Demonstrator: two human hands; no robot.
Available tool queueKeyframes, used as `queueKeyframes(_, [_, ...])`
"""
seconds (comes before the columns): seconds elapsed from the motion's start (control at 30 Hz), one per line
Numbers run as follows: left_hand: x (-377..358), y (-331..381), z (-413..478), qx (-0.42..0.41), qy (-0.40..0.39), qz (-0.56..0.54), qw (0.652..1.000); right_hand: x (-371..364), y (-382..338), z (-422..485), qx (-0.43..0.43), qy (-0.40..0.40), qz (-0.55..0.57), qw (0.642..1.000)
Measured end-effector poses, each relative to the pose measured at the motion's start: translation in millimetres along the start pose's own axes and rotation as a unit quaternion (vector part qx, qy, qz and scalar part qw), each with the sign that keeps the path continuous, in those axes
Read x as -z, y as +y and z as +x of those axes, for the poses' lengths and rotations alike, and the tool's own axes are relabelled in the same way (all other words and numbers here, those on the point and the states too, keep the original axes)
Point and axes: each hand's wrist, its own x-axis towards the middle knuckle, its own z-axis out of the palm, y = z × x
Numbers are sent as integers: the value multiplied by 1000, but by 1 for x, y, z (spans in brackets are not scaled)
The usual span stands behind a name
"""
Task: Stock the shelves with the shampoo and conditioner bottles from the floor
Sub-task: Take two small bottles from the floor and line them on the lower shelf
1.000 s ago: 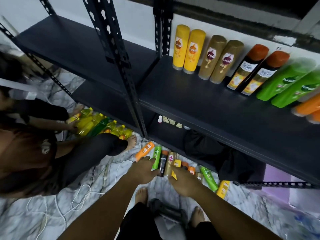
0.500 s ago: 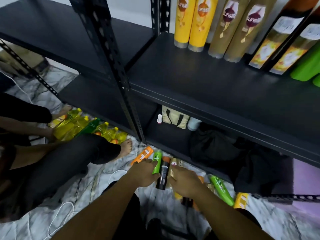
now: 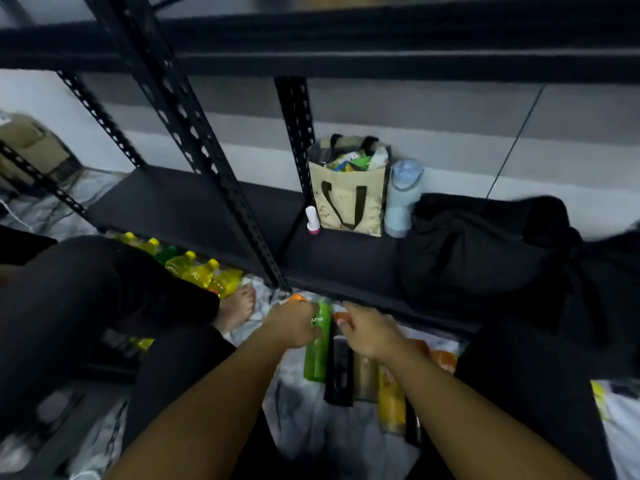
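Dim, cool light; the pale wall (image 3: 450, 157) at the back is the brightest area, while the lower shelf (image 3: 194, 209) and black bag (image 3: 485, 251) sink into near-featureless shadow. Motion blur softens the whole frame, worst at the bottom corners, leaving the green bottle (image 3: 318, 344) with an unreadable label. Wide-angle distortion splays the uprights (image 3: 180, 133) toward the edges

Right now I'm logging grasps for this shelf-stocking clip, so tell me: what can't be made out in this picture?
Head view:
1. Right hand: blur and its own back hide whether it grips any bottle.
2. Green bottle, held by the left hand: label too motion-blurred to read.
3. Yellow bottle on the floor: partly hidden under the right forearm.
4. Upper shelf: the top edge cuts off anything on it.
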Motion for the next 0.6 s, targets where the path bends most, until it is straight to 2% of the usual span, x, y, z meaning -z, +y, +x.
queueKeyframes(0.3, [-31,-9,-47,8,90,-79,993,-21,-22,-54,27,-13,-27,999])
queueKeyframes(0.4, [-40,-17,-66,14,85,-90,992,-26,-28,-67,26,-21,-53,998])
queueKeyframes(0.6, [-30,-25,-99,22,99,-143,985,-28,-45,-77,18,-34,-24,999])
